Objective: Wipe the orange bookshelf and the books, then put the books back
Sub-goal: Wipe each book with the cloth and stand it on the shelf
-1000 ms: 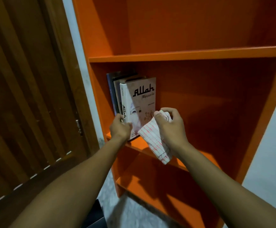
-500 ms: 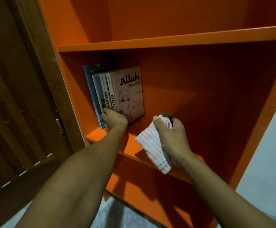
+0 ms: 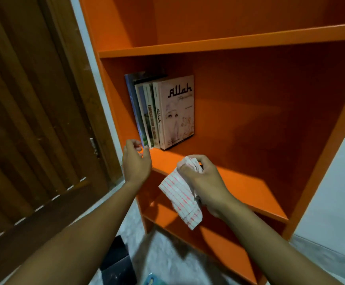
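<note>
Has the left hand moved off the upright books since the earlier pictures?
Yes. The left hand has drawn back from the upright books toward the orange shelf's front edge.

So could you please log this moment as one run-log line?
left hand: open, by books | right hand: grips striped cloth | books: upright on orange bookshelf

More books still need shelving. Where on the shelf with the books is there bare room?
The shelf board is bare from the white Allah book across to the right side panel. The left end is crowded: the row of books sits near the left wall, the left hand hovers before it, and the right hand grips the striped cloth at the front edge.
</note>
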`<state>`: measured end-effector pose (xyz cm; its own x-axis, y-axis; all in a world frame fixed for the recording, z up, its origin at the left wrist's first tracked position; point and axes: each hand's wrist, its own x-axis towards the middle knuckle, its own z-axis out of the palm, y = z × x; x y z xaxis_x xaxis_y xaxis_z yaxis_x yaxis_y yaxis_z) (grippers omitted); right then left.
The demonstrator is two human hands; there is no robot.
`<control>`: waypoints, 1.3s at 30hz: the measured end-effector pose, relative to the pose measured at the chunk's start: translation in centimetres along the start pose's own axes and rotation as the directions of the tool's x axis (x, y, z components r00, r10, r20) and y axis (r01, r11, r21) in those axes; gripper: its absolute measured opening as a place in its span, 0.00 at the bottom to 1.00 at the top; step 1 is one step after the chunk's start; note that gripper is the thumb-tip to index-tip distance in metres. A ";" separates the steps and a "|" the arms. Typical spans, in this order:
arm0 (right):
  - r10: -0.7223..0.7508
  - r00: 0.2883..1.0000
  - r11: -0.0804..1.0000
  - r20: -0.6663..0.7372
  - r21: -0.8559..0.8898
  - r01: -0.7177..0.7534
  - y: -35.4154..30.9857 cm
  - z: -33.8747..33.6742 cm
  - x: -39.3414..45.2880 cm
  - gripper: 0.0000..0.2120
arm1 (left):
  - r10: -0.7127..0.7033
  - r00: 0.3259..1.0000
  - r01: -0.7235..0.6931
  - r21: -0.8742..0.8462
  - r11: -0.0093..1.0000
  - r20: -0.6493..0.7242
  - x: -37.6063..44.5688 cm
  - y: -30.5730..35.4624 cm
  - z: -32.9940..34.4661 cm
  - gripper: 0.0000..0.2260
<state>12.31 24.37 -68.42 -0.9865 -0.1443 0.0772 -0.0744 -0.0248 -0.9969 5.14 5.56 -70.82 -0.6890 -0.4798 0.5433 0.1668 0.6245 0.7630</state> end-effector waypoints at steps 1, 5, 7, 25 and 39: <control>0.035 0.998 0.999 0.043 -0.014 -0.035 0.4 0.6 -0.4 0.11 | 0.016 1.000 -0.016 0.007 1.000 0.016 -0.8 -1.1 -1.2 0.08; 0.154 0.969 0.980 0.193 -0.152 -0.125 1.7 2.9 -2.5 0.12 | -0.037 0.994 0.033 0.042 0.999 0.099 -5.1 -6.2 -5.9 0.03; 0.194 0.953 0.968 0.233 -0.205 -0.146 2.4 4.2 -3.5 0.12 | -0.125 0.983 0.115 0.082 0.990 0.136 -8.0 -8.9 -7.9 0.03; 0.209 0.894 0.899 0.397 -0.437 -0.016 8.4 9.7 -5.0 0.11 | -0.803 0.317 0.421 0.683 0.596 0.505 -32.3 -28.1 -9.4 0.30; 0.192 0.908 0.888 0.373 -0.459 0.001 9.7 9.0 -4.1 0.13 | -0.792 0.444 0.176 0.826 0.535 0.419 -34.6 -28.4 -6.2 0.19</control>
<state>16.98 15.80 -78.31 -0.8555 -0.5045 -0.1164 -0.1335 0.4321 -0.8919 28.65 0.64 -109.09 -0.7333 -0.4498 -0.5098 -0.6147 0.7591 0.2143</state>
